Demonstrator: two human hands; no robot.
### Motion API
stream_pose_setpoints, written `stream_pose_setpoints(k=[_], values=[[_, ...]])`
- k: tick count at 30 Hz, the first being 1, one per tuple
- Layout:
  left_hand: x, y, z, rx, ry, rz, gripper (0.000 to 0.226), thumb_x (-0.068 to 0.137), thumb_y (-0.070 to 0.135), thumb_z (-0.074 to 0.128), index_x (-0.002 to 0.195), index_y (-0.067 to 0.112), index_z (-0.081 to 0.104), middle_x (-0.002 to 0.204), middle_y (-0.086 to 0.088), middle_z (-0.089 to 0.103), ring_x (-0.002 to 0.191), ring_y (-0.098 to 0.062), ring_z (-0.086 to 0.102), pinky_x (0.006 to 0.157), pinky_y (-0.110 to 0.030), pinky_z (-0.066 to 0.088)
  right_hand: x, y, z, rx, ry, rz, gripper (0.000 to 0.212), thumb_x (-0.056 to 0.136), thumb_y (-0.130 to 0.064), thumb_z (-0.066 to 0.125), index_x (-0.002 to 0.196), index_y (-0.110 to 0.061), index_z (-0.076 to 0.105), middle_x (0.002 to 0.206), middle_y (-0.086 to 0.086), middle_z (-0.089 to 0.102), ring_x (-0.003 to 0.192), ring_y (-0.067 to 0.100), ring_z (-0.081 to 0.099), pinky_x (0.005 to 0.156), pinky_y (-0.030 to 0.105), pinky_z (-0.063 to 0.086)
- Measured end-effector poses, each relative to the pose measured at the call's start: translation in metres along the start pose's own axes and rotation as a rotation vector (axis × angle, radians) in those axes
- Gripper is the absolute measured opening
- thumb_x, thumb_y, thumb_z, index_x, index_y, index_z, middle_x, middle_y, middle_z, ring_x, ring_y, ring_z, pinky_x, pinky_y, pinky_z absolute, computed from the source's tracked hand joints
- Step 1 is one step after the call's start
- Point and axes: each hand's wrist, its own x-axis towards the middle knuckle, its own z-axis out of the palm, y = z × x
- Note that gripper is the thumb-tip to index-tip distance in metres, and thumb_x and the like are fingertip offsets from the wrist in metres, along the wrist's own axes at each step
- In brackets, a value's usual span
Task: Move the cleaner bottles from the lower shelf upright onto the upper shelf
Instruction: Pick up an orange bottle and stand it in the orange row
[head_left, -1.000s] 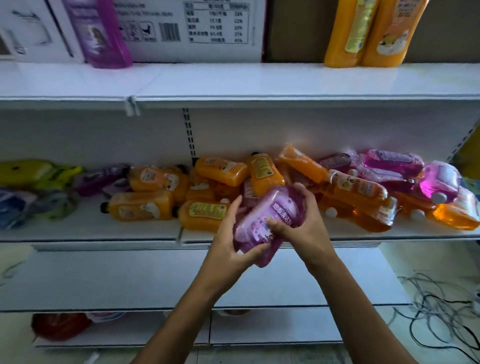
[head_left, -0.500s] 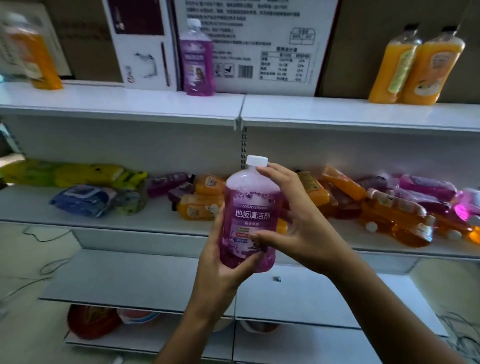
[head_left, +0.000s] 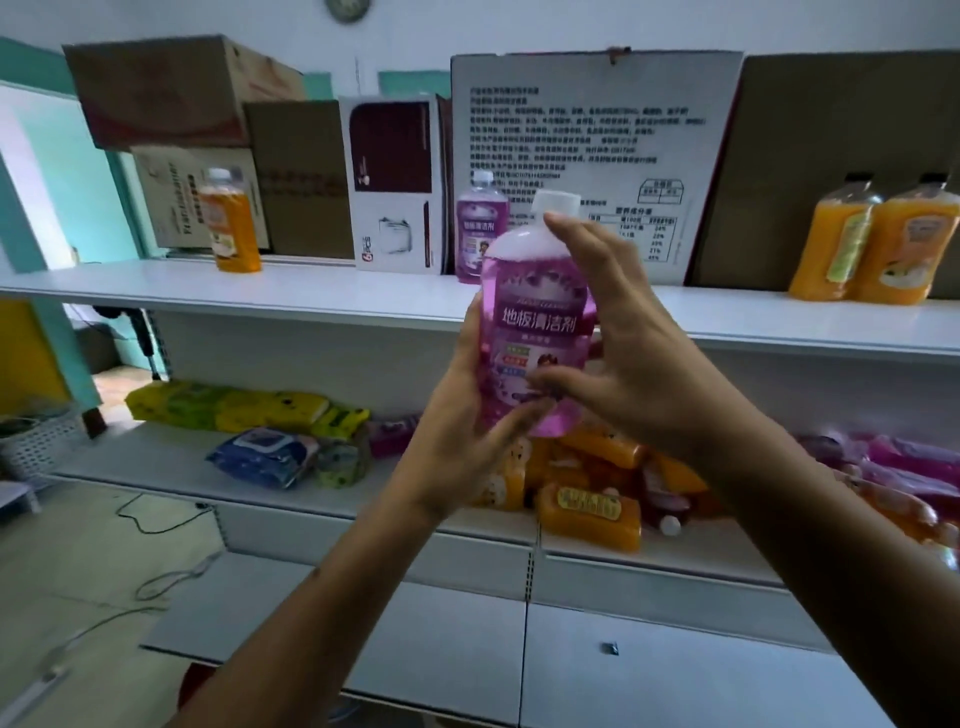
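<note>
I hold a purple cleaner bottle (head_left: 537, 322) with a white cap upright in front of the upper shelf (head_left: 363, 296). My left hand (head_left: 467, 441) grips its lower left side and base. My right hand (head_left: 634, 364) holds its right side, thumb on the lower label, fingers reaching up to the neck. On the upper shelf stand another purple bottle (head_left: 480, 234), one orange bottle (head_left: 231, 223) at the left and two orange bottles (head_left: 878, 249) at the right. Several orange bottles (head_left: 592, 509) and pink ones (head_left: 904, 462) lie heaped on the lower shelf (head_left: 171, 467).
Cardboard boxes (head_left: 597, 130) line the back of the upper shelf. Yellow packs (head_left: 234, 410) and a blue wipes pack (head_left: 265, 457) lie on the lower shelf's left part. A white basket (head_left: 36, 441) stands at far left, and cables (head_left: 156, 519) run over the floor.
Both hands lifted the purple bottle out of the heap on the lower shelf, turned it upright and raised it to the level of the upper shelf.
</note>
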Motion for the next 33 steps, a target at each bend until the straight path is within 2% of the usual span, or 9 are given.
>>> stream_pose_setpoints(k=[3, 7, 10, 13, 16, 19, 24, 28, 33], values=[[0.03, 0.005, 0.002, 0.036, -0.01, -0.011, 0.091, 0.092, 0.014, 0.066, 0.157, 0.019, 0.002, 0.141, -0.004, 0.053, 0.126, -0.014, 0.057, 0.105, -0.049, 0.047, 0.024, 0.01, -0.005, -0.05, 0.041, 0.015, 0.106, 0.077, -0.005, 0.081, 0.154, -0.034, 0.015, 0.156, 0.003, 0.014, 0.136, 0.017, 0.036, 0.088, 0.024, 0.058], [0.07, -0.002, 0.004, 0.213, 0.028, -0.006, 0.093, 0.091, 0.026, 0.069, 0.157, 0.029, 0.004, 0.134, 0.007, 0.061, 0.125, -0.018, 0.058, 0.106, -0.064, 0.036, 0.045, 0.033, -0.004, -0.146, 0.125, 0.049, 0.109, 0.077, -0.003, 0.081, 0.155, -0.039, 0.015, 0.16, 0.005, 0.001, 0.135, 0.014, 0.032, 0.086, 0.016, 0.053], [0.098, -0.009, 0.011, 0.357, 0.091, -0.046, 0.09, 0.089, 0.029, 0.072, 0.155, 0.035, 0.01, 0.122, 0.011, 0.068, 0.118, -0.018, 0.062, 0.108, -0.058, 0.034, 0.057, 0.055, 0.001, -0.2, 0.226, 0.082, 0.109, 0.074, 0.006, 0.08, 0.155, -0.034, 0.019, 0.16, 0.01, 0.002, 0.14, 0.028, 0.037, 0.09, 0.03, 0.056], [0.121, -0.025, 0.013, 0.429, 0.049, -0.122, 0.091, 0.088, 0.033, 0.072, 0.155, 0.034, 0.011, 0.12, 0.009, 0.07, 0.122, -0.018, 0.059, 0.112, -0.05, 0.027, 0.073, 0.077, 0.005, -0.193, 0.179, 0.171, 0.107, 0.077, 0.013, 0.073, 0.156, -0.034, 0.018, 0.158, 0.013, 0.004, 0.133, 0.032, 0.046, 0.091, 0.03, 0.056], [0.141, -0.044, 0.004, 0.45, -0.018, -0.17, 0.095, 0.085, 0.037, 0.075, 0.156, 0.033, 0.012, 0.123, 0.003, 0.069, 0.115, -0.015, 0.06, 0.106, -0.047, 0.04, 0.09, 0.098, 0.006, -0.156, 0.112, 0.254, 0.105, 0.08, 0.012, 0.071, 0.156, -0.033, 0.015, 0.156, 0.013, 0.006, 0.125, 0.032, 0.053, 0.095, 0.039, 0.056], [0.158, -0.062, -0.009, 0.476, -0.073, -0.254, 0.092, 0.086, 0.037, 0.073, 0.154, 0.029, 0.012, 0.126, -0.003, 0.068, 0.115, -0.025, 0.062, 0.103, -0.049, 0.046, 0.112, 0.109, 0.017, -0.23, 0.062, 0.215, 0.107, 0.078, 0.012, 0.072, 0.156, -0.034, 0.014, 0.155, 0.015, 0.007, 0.115, 0.033, 0.058, 0.091, 0.041, 0.058], [0.164, -0.094, -0.029, 0.848, -0.143, -0.358, 0.054, 0.101, 0.046, 0.045, 0.146, 0.017, 0.036, 0.14, -0.016, 0.053, 0.124, -0.034, 0.051, 0.104, -0.047, 0.042, 0.146, 0.129, 0.043, -0.406, 0.011, 0.245, 0.112, 0.075, 0.008, 0.075, 0.156, -0.035, 0.012, 0.157, 0.016, 0.004, 0.088, 0.029, 0.059, 0.08, 0.042, 0.059], [0.161, -0.106, -0.023, 1.099, -0.173, -0.371, 0.058, 0.103, 0.045, 0.02, 0.152, 0.015, 0.028, 0.148, -0.018, 0.045, 0.131, -0.038, 0.045, 0.108, -0.05, 0.032, 0.166, 0.159, 0.05, -0.399, 0.013, 0.297, 0.114, 0.074, 0.008, 0.076, 0.155, -0.038, 0.011, 0.159, 0.015, -0.002, 0.102, 0.036, 0.061, 0.085, 0.042, 0.058], [0.156, -0.11, -0.021, 1.143, -0.097, -0.301, 0.049, 0.101, 0.036, 0.021, 0.125, 0.015, 0.058, 0.129, -0.014, 0.06, 0.114, -0.035, 0.053, 0.102, -0.048, 0.037, 0.182, 0.194, 0.052, -0.398, -0.001, 0.327, 0.118, 0.076, 0.015, 0.071, 0.156, -0.04, 0.004, 0.16, 0.017, -0.008, 0.101, 0.032, 0.059, 0.083, 0.029, 0.05]])
